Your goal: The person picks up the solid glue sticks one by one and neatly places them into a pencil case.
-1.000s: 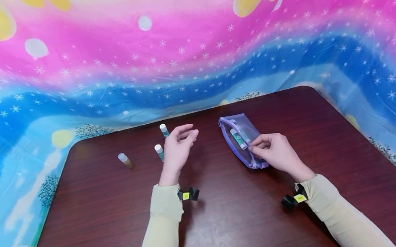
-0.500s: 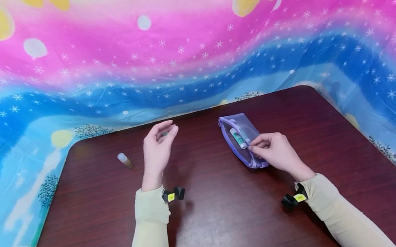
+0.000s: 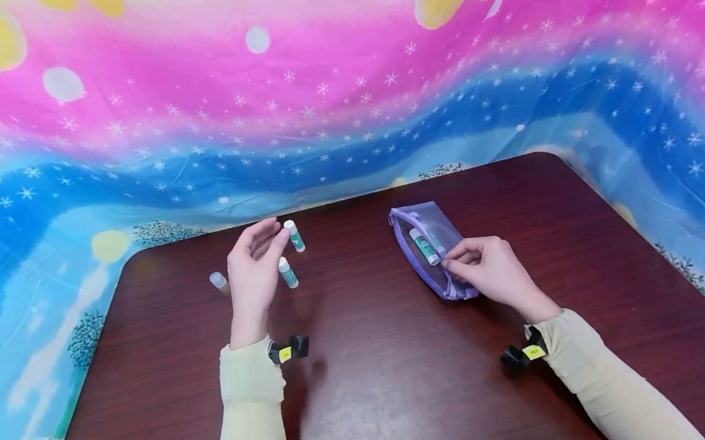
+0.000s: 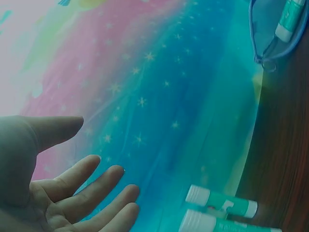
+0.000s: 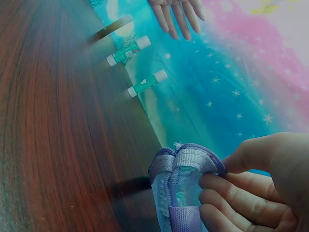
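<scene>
My left hand (image 3: 254,271) hovers over the left side of the table with fingers spread and nothing in them, as the left wrist view shows. Just right of it stand two green-and-white glue sticks (image 3: 294,236), the nearer glue stick (image 3: 289,273) a little in front. A bottle-like tube with a clear cap (image 3: 219,282) is partly covered by that hand. On the right, my right hand (image 3: 492,269) pinches the rim of a purple mesh zip pouch (image 3: 447,220) between thumb and fingers. The pouch is unzipped, and another green glue stick (image 3: 424,246) lies inside.
The dark brown wooden table (image 3: 385,390) ends at a back edge behind the glue sticks and pouch. A patterned pink and blue cloth (image 3: 325,92) hangs around the far sides. Each wrist wears a small black camera mount (image 3: 298,346).
My left hand has moved left, past the two standing glue sticks, hiding them midway and uncovering them again; it now covers part of the clear-capped tube. The right hand and pouch stay put.
</scene>
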`<control>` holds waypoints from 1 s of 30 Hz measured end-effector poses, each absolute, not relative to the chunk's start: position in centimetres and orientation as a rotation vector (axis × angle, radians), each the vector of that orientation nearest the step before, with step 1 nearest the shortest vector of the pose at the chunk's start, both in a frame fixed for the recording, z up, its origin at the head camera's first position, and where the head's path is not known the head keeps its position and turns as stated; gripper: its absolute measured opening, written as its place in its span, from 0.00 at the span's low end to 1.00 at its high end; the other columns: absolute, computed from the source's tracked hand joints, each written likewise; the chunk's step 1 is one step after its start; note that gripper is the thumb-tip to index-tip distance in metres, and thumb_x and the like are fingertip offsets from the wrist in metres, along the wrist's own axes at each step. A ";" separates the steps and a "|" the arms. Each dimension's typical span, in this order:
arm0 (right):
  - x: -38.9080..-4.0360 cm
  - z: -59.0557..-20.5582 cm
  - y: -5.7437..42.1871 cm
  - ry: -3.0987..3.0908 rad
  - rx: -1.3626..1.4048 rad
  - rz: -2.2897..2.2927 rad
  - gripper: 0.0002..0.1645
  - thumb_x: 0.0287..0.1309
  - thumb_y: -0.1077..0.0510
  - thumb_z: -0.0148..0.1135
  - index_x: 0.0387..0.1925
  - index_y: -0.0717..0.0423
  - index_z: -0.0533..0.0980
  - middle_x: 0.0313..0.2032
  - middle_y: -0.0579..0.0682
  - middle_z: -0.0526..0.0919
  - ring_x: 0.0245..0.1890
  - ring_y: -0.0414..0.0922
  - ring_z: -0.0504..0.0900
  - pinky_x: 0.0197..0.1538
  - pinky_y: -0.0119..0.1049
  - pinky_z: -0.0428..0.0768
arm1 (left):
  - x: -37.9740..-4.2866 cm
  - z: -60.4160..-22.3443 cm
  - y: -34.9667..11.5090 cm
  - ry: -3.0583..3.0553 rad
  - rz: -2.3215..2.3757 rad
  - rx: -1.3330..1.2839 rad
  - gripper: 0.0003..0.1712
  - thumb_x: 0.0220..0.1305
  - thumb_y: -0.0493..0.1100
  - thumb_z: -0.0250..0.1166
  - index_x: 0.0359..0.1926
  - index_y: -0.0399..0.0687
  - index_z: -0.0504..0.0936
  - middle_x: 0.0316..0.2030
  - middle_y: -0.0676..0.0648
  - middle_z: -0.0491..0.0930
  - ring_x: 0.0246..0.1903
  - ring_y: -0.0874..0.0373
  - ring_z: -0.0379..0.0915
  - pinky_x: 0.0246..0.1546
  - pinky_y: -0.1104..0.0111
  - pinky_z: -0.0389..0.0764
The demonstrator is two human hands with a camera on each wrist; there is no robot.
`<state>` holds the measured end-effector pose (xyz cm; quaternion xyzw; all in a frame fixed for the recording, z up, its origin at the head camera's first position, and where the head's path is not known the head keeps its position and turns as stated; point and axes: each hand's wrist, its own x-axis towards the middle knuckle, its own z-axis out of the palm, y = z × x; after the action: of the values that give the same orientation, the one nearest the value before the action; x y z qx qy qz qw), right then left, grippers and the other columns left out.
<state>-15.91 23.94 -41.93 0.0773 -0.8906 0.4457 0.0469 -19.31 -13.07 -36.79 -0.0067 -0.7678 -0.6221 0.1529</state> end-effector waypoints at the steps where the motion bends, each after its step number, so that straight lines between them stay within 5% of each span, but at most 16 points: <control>1: -15.9 -41.9 23.9 -2.719 0.233 1.359 0.03 0.63 0.59 0.71 0.36 0.54 0.87 0.28 0.45 0.88 0.28 0.43 0.85 0.29 0.35 0.83 | -19.3 -36.8 -13.3 -2.200 -1.788 -0.011 0.25 0.67 0.49 0.72 0.61 0.46 0.82 0.54 0.47 0.83 0.55 0.54 0.79 0.60 0.62 0.76; 14: -15.8 -41.8 23.9 -2.735 0.220 1.348 0.03 0.63 0.58 0.71 0.37 0.53 0.87 0.29 0.45 0.88 0.29 0.42 0.85 0.30 0.36 0.83 | -19.5 -38.9 -15.0 -2.351 -1.722 0.061 0.34 0.62 0.50 0.75 0.66 0.43 0.77 0.61 0.41 0.78 0.60 0.45 0.75 0.63 0.59 0.73; 30: -15.8 -41.9 23.9 -2.740 0.219 1.347 0.03 0.63 0.59 0.71 0.37 0.53 0.87 0.30 0.46 0.88 0.29 0.43 0.85 0.29 0.36 0.83 | -20.4 -41.8 -15.7 -2.553 -1.696 0.136 0.38 0.59 0.48 0.78 0.67 0.44 0.75 0.62 0.40 0.77 0.60 0.45 0.75 0.59 0.55 0.77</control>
<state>-15.80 23.92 -41.88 0.0714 -0.8945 0.4395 0.0402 -20.44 -15.71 -41.77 0.0443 -0.8315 -0.5526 0.0369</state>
